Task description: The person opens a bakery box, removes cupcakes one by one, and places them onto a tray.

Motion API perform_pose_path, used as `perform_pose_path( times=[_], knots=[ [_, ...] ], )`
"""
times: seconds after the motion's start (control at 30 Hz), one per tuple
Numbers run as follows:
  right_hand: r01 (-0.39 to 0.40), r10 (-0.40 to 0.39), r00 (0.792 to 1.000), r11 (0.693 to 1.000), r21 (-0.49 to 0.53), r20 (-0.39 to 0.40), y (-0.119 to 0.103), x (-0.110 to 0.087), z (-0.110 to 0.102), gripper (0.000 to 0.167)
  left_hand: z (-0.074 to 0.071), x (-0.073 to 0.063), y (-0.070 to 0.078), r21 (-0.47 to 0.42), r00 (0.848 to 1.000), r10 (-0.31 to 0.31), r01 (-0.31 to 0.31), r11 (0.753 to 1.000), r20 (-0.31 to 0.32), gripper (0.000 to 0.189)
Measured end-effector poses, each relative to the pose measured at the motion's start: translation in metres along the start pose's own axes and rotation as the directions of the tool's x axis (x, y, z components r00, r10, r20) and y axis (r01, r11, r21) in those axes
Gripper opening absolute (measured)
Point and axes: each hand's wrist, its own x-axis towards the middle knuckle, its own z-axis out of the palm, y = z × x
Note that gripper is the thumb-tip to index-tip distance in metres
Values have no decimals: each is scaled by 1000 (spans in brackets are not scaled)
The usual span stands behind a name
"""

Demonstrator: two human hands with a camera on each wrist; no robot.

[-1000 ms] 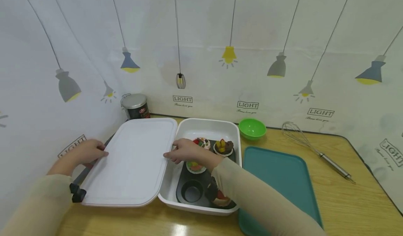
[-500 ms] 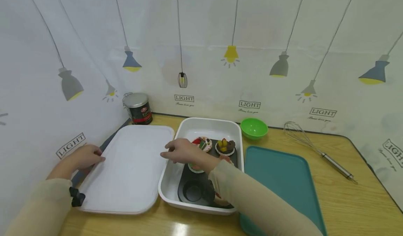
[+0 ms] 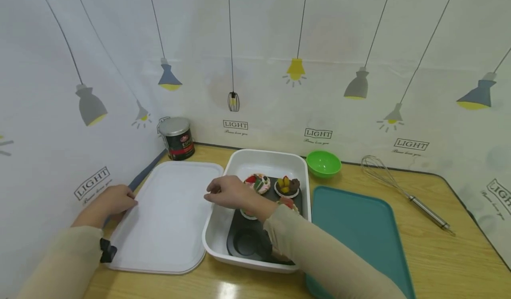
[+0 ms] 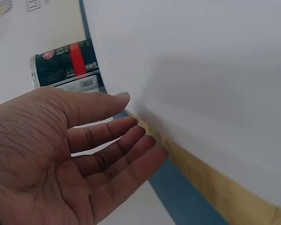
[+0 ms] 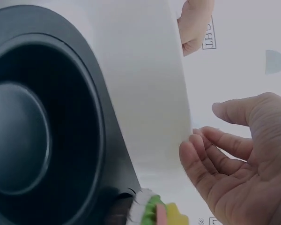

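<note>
A white rectangular lid (image 3: 169,221) lies flat on the table at the left. At its left edge is my left hand (image 3: 111,201); in the left wrist view the fingers (image 4: 119,154) are loosely bent around nothing, thumb apart. My right hand (image 3: 229,192) hovers over the left rim of a white box (image 3: 215,241), near the lid's right edge. In the right wrist view its thumb and fingers (image 5: 192,164) stand apart with nothing between them. Inside the box sits a dark muffin tin (image 3: 235,226) with several decorated cupcakes (image 3: 287,186); my right forearm hides part of it.
Behind the lid stands a black tin can (image 3: 178,146) with a silver top. A green bowl (image 3: 324,164) is at the box's back right corner. A teal tray (image 3: 355,228) lies right of the box, and a metal whisk (image 3: 423,208) beyond it. Walls border the table.
The white lid has been lowered from both hands' hold onto the table, and both hands have let go of it. The right hand's fingers have spread slightly near the same spot.
</note>
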Motion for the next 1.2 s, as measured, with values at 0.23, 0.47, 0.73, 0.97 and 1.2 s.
perform_pose_path(
  times=[0.23,0.47,0.73,0.97,1.2],
  knots=[
    [68,-69,997,997,-23,-44,0,-2,-14,25,-15,-1,10,92,992,97,-90,992,-79,50],
    [55,-53,996,998,32,-70,5,-8,-30,26,-25,5,22,68,986,144,-139,988,-85,55],
    [111,-106,988,993,35,-113,15,-30,-56,26,-23,15,46,29,982,172,-171,985,-83,64],
    [89,-69,979,991,97,-193,45,-74,-82,28,-7,25,94,-100,954,279,-290,952,-110,57],
    [68,-41,971,992,109,-234,76,-108,-87,27,11,35,125,-145,930,349,-363,920,-114,56]
  ],
)
